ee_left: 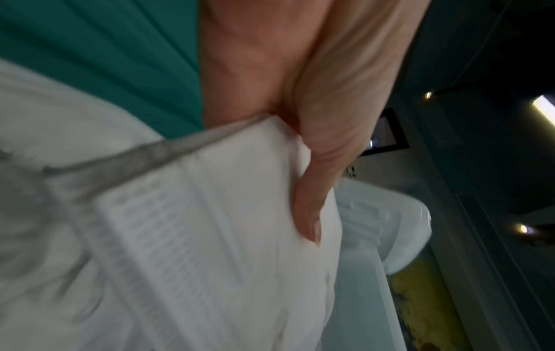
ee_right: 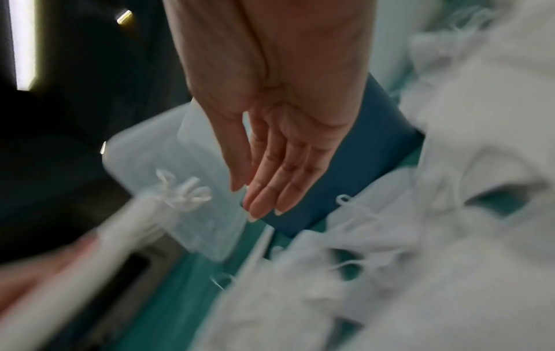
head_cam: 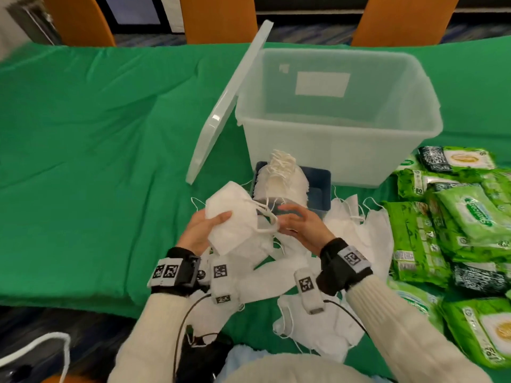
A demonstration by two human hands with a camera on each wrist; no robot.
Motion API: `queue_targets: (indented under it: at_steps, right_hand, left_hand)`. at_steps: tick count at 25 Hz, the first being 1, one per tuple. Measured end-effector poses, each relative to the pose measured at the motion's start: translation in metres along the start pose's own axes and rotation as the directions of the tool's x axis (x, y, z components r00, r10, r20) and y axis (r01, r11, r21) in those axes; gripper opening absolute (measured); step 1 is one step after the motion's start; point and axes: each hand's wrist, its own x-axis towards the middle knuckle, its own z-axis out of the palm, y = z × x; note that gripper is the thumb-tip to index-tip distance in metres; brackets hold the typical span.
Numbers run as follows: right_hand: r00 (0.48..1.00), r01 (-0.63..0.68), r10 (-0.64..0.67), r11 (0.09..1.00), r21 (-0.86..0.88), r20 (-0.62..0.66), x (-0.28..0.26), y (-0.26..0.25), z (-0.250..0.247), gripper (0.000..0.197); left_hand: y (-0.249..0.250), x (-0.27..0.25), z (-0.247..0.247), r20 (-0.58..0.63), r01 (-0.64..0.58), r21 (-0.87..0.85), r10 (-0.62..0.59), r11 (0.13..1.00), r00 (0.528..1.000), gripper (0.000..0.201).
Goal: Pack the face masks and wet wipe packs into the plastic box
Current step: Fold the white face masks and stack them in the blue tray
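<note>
- Head view: the left hand (head_cam: 200,229) grips a stack of white face masks (head_cam: 235,217) at frame centre, long axis running lower right to upper left, ear loops trailing right.
- The right hand (head_cam: 300,225) hovers beside them, fingers straight and released.
- The plastic box (head_cam: 331,150) stands open at upper right, lid (head_cam: 226,106) leaning on it.
- Wet wipe packs (head_cam: 453,217) lie at the right edge.

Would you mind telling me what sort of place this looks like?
Probably a meeting or conference room: a long table under a green cloth, a row of orange chairs behind it, and patterned carpet beyond.
</note>
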Motion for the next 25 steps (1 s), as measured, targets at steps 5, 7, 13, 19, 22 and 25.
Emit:
queue_targets:
  at_steps: [5, 7, 13, 19, 22, 25]
  right_hand:
    - [0.998, 0.056, -0.049, 0.59, -0.806, 0.034, 0.022, 0.051, -0.002, 0.021]
    - [0.998, 0.067, -0.021, 0.41, -0.91, 0.064, 0.03, 0.073, 0.005, 0.02]
    - [0.988, 0.111, -0.127, 0.207, -0.972, 0.086, 0.065, 0.088, 0.05, 0.045]
    - [0.993, -0.066, -0.09, 0.115, -0.991, -0.077, 0.08, 0.064, 0.065, 0.05]
    - [0.991, -0.111, -0.011, 0.508, -0.854, -0.135, 0.062, 0.039, 0.042, 0.02]
    - [0.972, -0.101, -0.037, 0.824, -0.557, -0.231, 0.026, 0.01, 0.009, 0.018]
  left_hand:
    - [0.033, -0.006, -0.062, -0.141, -0.029, 0.006, 0.03, 1.0, 0.99, 0.008]
    - [0.041, -0.01, -0.081, -0.2, -0.035, -0.002, 0.034, 0.999, 0.979, 0.006]
    - [0.039, -0.014, -0.089, -0.253, -0.051, -0.05, 0.037, 0.997, 0.967, 0.006]
    - [0.031, -0.007, -0.072, -0.197, -0.024, -0.077, 0.008, 0.997, 0.98, 0.009]
    - [0.026, -0.002, -0.074, -0.213, -0.001, -0.094, -0.019, 0.996, 0.977, 0.008]
    - [0.021, -0.001, -0.072, -0.205, 0.019, -0.114, -0.042, 0.993, 0.978, 0.007]
